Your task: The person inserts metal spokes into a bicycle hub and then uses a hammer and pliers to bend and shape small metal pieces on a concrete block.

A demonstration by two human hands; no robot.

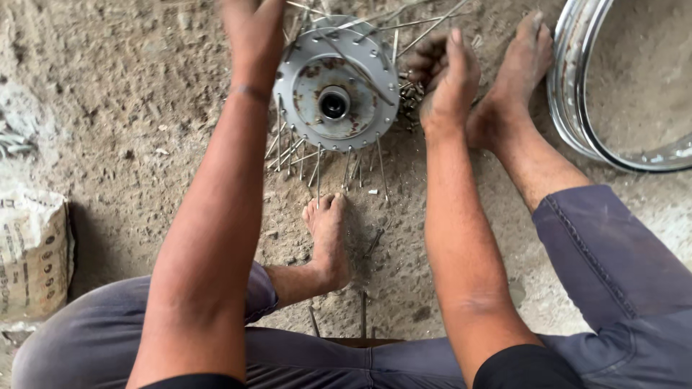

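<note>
beside right hand (448, 79), spoked wheel hub (336, 85)

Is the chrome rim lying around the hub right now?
No. The chrome rim lies apart at the right edge on the dirt, while the hub with its spokes sits between the left hand and right hand.

Your grey metal wheel hub (336, 84) lies flat on the dirt floor, rust-spotted, centre bore facing up, thin steel spokes (317, 164) fanning loosely from its flange holes.
</note>
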